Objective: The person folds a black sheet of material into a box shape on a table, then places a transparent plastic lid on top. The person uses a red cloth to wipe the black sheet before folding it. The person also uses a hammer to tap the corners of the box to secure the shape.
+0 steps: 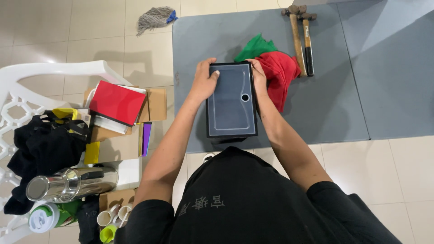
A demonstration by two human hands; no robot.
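Observation:
A black rectangular box [231, 101] with a clear inner tray and a small round hole lies lengthwise in front of me on a grey table [330, 90]. My left hand [205, 81] grips its far left corner, fingers over the top edge. Along the far right edge my right hand [258, 77] presses against the side. Just right of the box lies a red cloth [281, 74], with a green cloth [255, 47] behind it.
Two wooden-handled hammers [302, 36] lie at the table's far right. A mop head [156, 19] rests on the tiled floor. Left of me, a white plastic chair [27, 90] holds black clothing, a steel flask [68, 184], a red folder [117, 103], cardboard and small cups.

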